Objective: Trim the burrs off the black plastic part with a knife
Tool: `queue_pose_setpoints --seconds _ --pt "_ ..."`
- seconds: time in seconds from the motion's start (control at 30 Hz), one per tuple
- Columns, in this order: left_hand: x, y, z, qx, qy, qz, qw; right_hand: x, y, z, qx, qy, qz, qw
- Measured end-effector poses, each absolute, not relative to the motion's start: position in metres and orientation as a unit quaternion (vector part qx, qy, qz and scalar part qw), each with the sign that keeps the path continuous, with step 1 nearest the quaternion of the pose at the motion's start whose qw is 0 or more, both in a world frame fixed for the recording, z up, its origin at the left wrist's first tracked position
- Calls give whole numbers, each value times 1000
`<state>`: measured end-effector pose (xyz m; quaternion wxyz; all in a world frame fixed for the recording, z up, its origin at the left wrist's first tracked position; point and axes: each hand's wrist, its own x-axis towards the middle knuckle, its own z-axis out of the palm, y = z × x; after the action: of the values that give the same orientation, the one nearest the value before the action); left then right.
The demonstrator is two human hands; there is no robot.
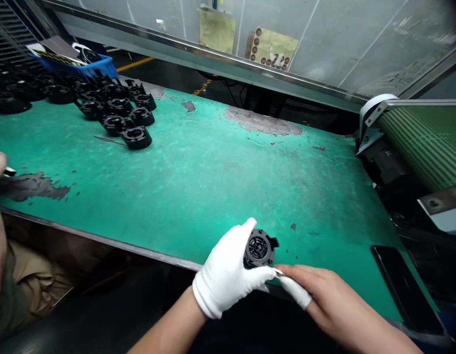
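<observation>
At the lower centre of the frame, a black round part is being gripped by the gloved left hand, near the front edge of the green tabletop. Just beside it, a thin piece, too small to identify, is being pinched by the right hand. Steadiness is seemingly being called for, the projecting tab being spared pressure.

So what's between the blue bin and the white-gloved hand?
In the head view, black round parts cluster by the blue bin, then green tabletop reaches the gloved left hand.
</observation>
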<state>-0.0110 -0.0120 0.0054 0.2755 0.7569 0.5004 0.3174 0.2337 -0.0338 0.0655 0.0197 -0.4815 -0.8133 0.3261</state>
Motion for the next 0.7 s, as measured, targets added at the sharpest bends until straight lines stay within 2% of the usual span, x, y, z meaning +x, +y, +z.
queue_pose_setpoints --seconds 0.1,0.2,0.3,0.4,0.47,0.57,0.7 --pt "-32 6 14 775 483 331 239 249 -34 63 -524 -792 300 87" --pt "-54 17 20 689 552 432 183 261 -32 62 -567 -762 291 118" --pt "-62 15 20 626 572 467 250 258 -28 63 -571 -759 296 103" --pt "-52 6 14 682 538 392 303 244 -21 62 -548 -778 298 73" --pt "-41 3 9 712 535 351 289 235 -12 61 -540 -790 284 67" --pt "-28 5 3 717 543 351 261 229 7 60 -529 -810 246 57" --pt "-23 9 0 719 543 373 222 231 32 61 -475 -848 234 -6"
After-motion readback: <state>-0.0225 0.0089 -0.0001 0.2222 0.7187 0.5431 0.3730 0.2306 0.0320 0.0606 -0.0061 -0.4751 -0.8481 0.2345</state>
